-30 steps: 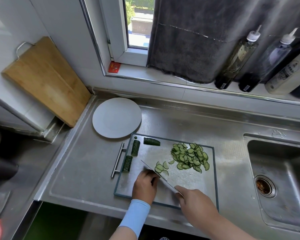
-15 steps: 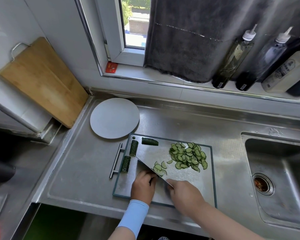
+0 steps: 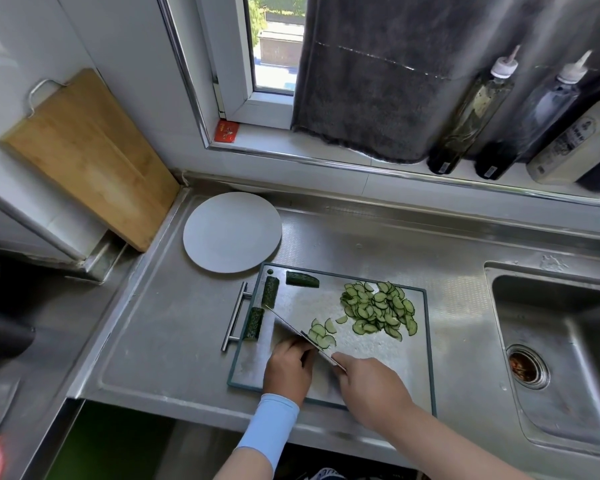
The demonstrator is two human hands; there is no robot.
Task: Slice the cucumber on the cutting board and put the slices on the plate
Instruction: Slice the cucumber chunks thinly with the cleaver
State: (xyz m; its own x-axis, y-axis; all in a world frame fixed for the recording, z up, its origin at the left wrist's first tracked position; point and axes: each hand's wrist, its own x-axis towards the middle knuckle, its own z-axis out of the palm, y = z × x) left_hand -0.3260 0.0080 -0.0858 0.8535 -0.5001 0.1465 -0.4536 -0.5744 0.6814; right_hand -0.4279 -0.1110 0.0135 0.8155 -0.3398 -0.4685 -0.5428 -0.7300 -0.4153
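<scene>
A steel cutting board [image 3: 361, 362] with a dark rim lies on the counter. My left hand [image 3: 288, 367] presses down on a cucumber piece hidden under its fingers. My right hand [image 3: 371, 389] grips a knife [image 3: 291, 329] whose blade runs up-left beside the left hand's fingers. A few fresh half-moon slices [image 3: 322, 332] lie right of the blade. A bigger pile of slices [image 3: 378, 311] sits at the board's far right. Three uncut cucumber chunks [image 3: 270, 292] [image 3: 302, 279] [image 3: 253, 323] rest along the board's left and far edge. The round white plate [image 3: 232, 232] behind the board holds nothing.
A sink [image 3: 561, 344] with a drain lies to the right. A wooden board [image 3: 87, 157] leans against the wall at left. Three bottles [image 3: 471, 112] stand on the window ledge beside a dark towel [image 3: 378, 74]. The cutting board's bar handle [image 3: 235, 315] sticks out left.
The knife blade has shifted left along the hidden cucumber piece, and my right hand has moved closer to my left hand. The small group of slices beside the blade stays in place.
</scene>
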